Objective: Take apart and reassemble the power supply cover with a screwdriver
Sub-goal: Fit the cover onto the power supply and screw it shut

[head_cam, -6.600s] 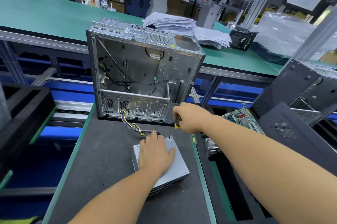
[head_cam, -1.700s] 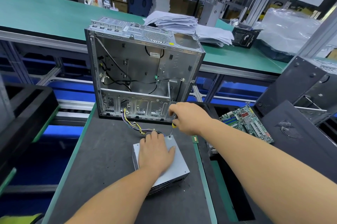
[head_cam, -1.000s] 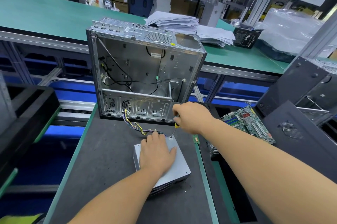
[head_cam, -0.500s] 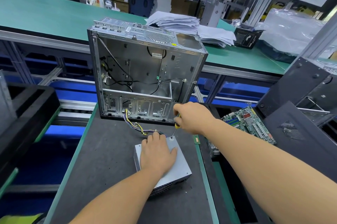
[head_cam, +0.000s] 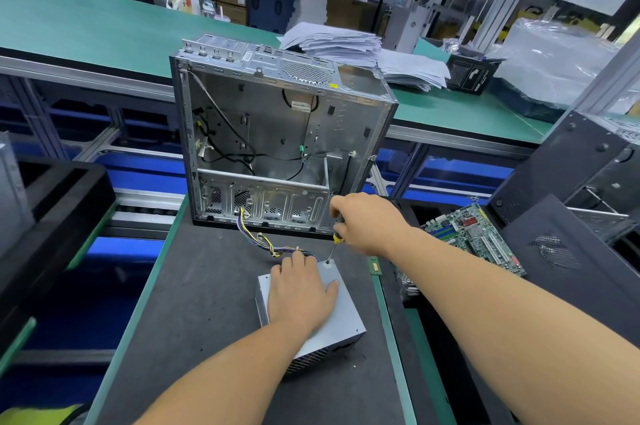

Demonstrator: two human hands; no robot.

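A grey metal power supply [head_cam: 341, 324] lies flat on the dark work mat [head_cam: 194, 303], its coloured cable bundle [head_cam: 263, 241] running up into the case behind it. My left hand [head_cam: 300, 293] lies flat on its top cover, fingers spread, pressing down. My right hand [head_cam: 367, 222] grips a screwdriver [head_cam: 335, 240] with a yellow and black handle. The shaft points down, and its tip sits on a screw at the cover's far right corner [head_cam: 327, 262].
An open, empty computer case [head_cam: 277, 133] stands upright just behind the power supply. A green motherboard [head_cam: 474, 237] lies to the right beside dark case panels [head_cam: 561, 251]. A black tray [head_cam: 52, 203] sits at left. Paper stacks [head_cam: 346, 43] lie on the green bench behind.
Both hands stay in place: the left flat on the cover, the right on the screwdriver at the same corner screw. Only small shifts of the right hand and the view show.
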